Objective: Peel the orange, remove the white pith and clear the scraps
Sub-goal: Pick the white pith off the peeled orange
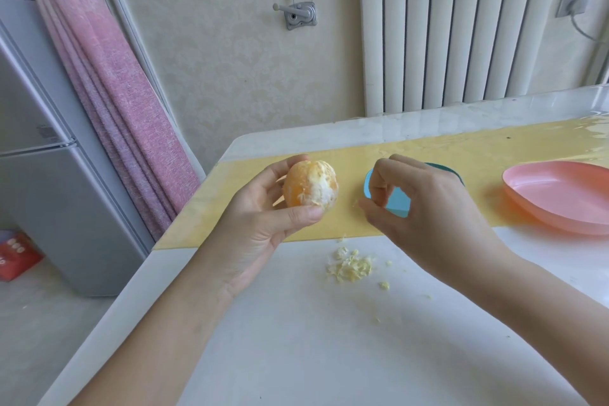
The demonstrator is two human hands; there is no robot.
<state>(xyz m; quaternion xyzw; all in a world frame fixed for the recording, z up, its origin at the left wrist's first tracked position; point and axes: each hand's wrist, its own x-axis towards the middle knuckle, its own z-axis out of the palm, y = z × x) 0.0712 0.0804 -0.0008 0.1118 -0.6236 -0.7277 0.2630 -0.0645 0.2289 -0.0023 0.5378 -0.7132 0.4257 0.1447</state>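
My left hand (pixel 260 221) grips a peeled orange (pixel 311 188) above the table, thumb under it and fingers behind. A patch of white pith still clings to the side facing me. My right hand (pixel 425 204) hovers to the right of the orange, a short gap away, with its fingers curled and the tips drawn together; a tiny shred of pith seems pinched at the fingertips. A small heap of pith scraps (pixel 351 269) lies on the white table below both hands, with a few crumbs scattered around it.
A pink oval dish (pixel 560 198) stands at the right on a yellow mat (pixel 461 155). A blue dish (pixel 397 203) sits mostly hidden behind my right hand. The white table (pixel 329 356) ends at the left, where a grey fridge (pixel 39 175) and a pink curtain (pixel 108 82) stand.
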